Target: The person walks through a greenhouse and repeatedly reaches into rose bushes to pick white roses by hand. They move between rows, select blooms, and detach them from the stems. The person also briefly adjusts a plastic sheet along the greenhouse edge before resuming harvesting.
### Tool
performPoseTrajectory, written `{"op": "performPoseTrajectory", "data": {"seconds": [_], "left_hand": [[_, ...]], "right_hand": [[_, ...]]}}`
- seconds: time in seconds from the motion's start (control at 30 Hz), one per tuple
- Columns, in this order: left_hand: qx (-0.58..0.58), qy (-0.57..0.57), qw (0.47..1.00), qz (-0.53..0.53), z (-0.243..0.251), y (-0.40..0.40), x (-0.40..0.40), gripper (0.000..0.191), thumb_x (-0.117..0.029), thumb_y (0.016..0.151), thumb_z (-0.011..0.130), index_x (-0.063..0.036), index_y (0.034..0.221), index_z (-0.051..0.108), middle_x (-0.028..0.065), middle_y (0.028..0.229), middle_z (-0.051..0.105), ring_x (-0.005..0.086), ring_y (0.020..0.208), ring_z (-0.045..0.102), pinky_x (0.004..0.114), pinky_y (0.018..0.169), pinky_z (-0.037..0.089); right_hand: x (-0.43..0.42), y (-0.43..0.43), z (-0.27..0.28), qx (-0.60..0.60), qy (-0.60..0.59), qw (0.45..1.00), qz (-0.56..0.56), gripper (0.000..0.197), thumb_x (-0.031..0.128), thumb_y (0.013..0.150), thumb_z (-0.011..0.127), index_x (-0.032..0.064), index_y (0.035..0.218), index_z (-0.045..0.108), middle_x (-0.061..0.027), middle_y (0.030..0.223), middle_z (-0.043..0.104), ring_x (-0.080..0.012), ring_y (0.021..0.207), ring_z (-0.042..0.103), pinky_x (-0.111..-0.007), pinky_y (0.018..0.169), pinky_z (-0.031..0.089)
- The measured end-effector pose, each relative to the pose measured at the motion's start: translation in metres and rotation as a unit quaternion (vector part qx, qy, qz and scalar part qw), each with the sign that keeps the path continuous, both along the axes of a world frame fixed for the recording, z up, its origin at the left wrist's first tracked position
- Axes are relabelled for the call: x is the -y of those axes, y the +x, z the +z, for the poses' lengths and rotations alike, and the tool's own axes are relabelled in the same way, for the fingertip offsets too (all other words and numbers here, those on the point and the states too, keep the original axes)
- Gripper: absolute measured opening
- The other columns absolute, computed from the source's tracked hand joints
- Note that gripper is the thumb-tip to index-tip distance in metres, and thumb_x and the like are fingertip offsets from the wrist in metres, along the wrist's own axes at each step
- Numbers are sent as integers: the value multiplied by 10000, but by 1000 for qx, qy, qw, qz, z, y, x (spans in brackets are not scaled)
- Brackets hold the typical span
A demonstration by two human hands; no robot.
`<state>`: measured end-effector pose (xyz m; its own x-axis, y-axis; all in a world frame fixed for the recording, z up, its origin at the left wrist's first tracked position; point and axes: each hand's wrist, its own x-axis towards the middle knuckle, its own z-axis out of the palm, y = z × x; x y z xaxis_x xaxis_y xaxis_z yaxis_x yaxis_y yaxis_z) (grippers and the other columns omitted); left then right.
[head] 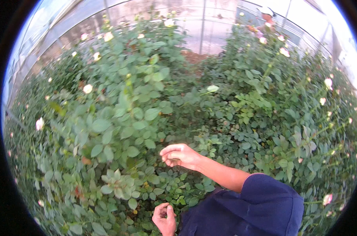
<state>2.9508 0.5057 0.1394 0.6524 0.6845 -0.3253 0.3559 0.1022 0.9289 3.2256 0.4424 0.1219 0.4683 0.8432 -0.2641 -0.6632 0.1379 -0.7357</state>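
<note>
My right hand reaches out over the rose foliage, its fingers loosely bent. A gap shows between thumb and fingers, and I see nothing held. Lower down, near the bottom edge, my left hand is half curled in front of my navy shirt, with nothing visible in it. Leafy rose bushes stand beside and beyond both hands. The nearest to my left hand is a cluster of pale green leaves. Some leaves near the hands are blurred.
Rows of roses flank a narrow leafy gap leading to bare soil. White-pink blooms and buds stick out on stems. A person in a white cap is among the far right bushes. Behind are a metal post and plastic sheeting.
</note>
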Motion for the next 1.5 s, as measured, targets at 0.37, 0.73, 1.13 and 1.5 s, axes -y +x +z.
{"op": "performPoseTrajectory", "data": {"seconds": [0.37, 0.73, 1.13, 1.5], "left_hand": [[-28, -24, 990, -137, 9, 122, 47, 237, -149, 945, 660, -31, 1151, 657, 49, 833, 677, 112, 662, 603, 261, 594, 512], [35, 13, 964, -265, -6, 245, 106, 207, -116, 950, 656, -15, 1131, 660, 47, 876, 677, 111, 707, 632, 259, 644, 514], [44, 60, 944, -323, 0, 325, 118, 212, -128, 918, 679, -2, 1087, 675, 106, 969, 699, 174, 844, 656, 310, 773, 530], [57, 92, 907, -408, -15, 459, 86, 239, -64, 874, 688, 5, 1102, 674, 106, 986, 703, 171, 904, 654, 320, 826, 529]], "right_hand": [[134, 82, -51, -84, -55, 940, -326, 232, 34, 976, 554, -8, 1193, 623, -102, 1124, 689, -167, 954, 675, -285, 825, 549], [231, 168, -64, -88, -67, 877, -468, 273, -11, 945, 581, -47, 1215, 591, -161, 1162, 672, -237, 1041, 675, -327, 879, 552], [262, 185, -88, -123, -132, 822, -541, 222, -9, 963, 514, -24, 1164, 608, -119, 1070, 667, -238, 970, 687, -342, 837, 570], [267, 261, -107, -63, -190, 781, -592, 302, -95, 947, 465, -41, 1218, 587, -147, 1186, 655, -217, 1048, 660, -307, 801, 553]]}}
